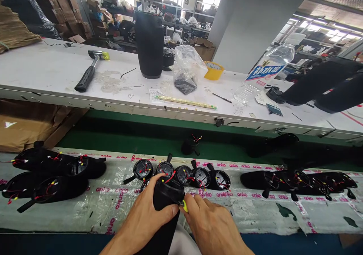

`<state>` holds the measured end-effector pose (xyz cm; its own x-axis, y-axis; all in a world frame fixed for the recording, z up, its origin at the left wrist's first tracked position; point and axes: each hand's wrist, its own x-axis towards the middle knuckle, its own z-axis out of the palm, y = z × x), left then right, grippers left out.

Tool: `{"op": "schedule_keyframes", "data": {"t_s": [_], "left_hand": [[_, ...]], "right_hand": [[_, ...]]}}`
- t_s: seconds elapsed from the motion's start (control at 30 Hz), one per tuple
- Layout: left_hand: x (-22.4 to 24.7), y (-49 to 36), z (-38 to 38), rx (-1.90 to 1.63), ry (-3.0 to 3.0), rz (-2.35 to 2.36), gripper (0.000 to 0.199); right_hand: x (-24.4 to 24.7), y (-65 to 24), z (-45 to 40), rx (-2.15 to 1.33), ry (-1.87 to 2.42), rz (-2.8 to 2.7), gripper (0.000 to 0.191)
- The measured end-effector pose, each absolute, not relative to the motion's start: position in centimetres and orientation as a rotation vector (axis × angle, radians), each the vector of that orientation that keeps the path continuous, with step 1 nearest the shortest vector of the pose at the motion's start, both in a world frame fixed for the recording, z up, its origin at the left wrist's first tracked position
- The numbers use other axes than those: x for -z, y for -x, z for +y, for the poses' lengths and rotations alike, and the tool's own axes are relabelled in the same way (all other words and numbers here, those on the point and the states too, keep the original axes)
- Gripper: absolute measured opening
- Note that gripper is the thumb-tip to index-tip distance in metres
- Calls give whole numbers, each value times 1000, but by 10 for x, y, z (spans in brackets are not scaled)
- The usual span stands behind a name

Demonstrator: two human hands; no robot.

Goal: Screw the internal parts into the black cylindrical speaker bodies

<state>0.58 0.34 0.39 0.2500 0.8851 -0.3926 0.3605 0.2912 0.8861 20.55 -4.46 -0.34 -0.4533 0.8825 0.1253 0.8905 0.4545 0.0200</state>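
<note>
Black cylinder (162, 235), one: tilted, open end up. Left hand (146, 211): grasping it below the rim. Right hand (212, 221): clenched on a yellow tool (185, 206) against the rim. Apparent step: rim work, calling for steady bracing, controlled pressure.

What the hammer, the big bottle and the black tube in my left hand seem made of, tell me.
Hammer: shiny metal shaft; ribbed matte black grip, probably rubber; glossy, translucent yellow face, likely plastic.
Bottle: clear, glossy plastic, see-through with bright highlights.
Black tube: matte, dull sides, perhaps fabric or a rubbery cover; the look leaves it open.
</note>
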Motion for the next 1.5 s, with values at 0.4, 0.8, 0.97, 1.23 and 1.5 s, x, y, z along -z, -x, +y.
{"op": "schedule_keyframes", "data": {"t_s": [0.4,0.8,0.97,1.23,1.5], "left_hand": [[-14,-11,-1,-456,-1370,1426,73],[-6,-12,-3,-454,-1529,1482,81],[3,-7,4,-551,-1328,1287,72],[18,7,10,-623,-985,985,84],[15,16,17,-594,-932,882,77]], "right_hand": [[0,-206,-47,309,1592,-2712,32],[-20,-202,-38,210,1501,-2881,30],[-4,-207,-34,-54,1460,-2644,19],[0,-224,-28,-506,1622,-2138,16],[-2,-216,-31,-364,1628,-2318,13]]}}
